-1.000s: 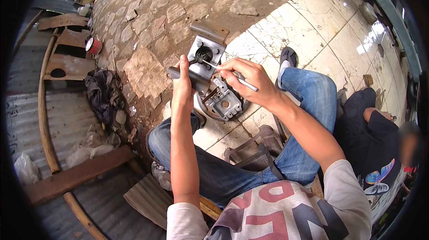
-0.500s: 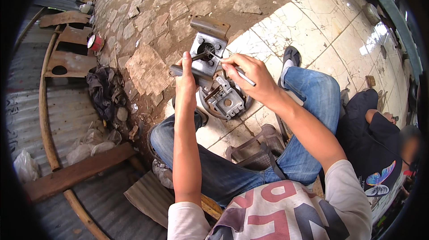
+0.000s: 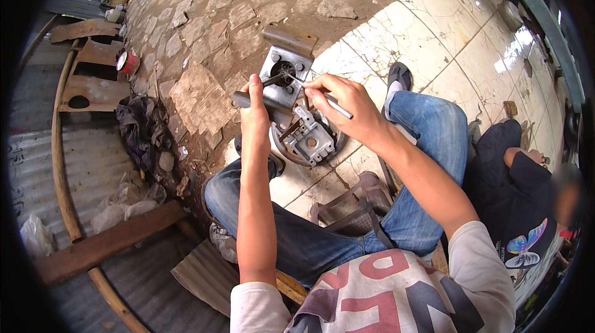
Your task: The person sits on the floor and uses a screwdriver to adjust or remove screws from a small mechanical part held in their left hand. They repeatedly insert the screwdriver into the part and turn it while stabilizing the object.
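Observation:
My left hand is closed around the lower rolled edge of a metal bracket, its thumb pointing up. A dark rod runs from beside that thumb to the round hole in the bracket's bolted plate. With pinched fingers, my right hand holds a slim pen-like metal tool, its thin tip at the hole. Fine wire-like strands show there, too small to make out. Just below the bracket, a grey cast-metal housing rests on a round base.
A person in dark clothes sits close by on the right, on white tiles. Stone paving lies ahead. At left are a red tin, dark cloth, a wooden plank and corrugated sheets.
The whole view has shifted slightly. Both hands keep their grips, and the tool's tip stays at the hole.

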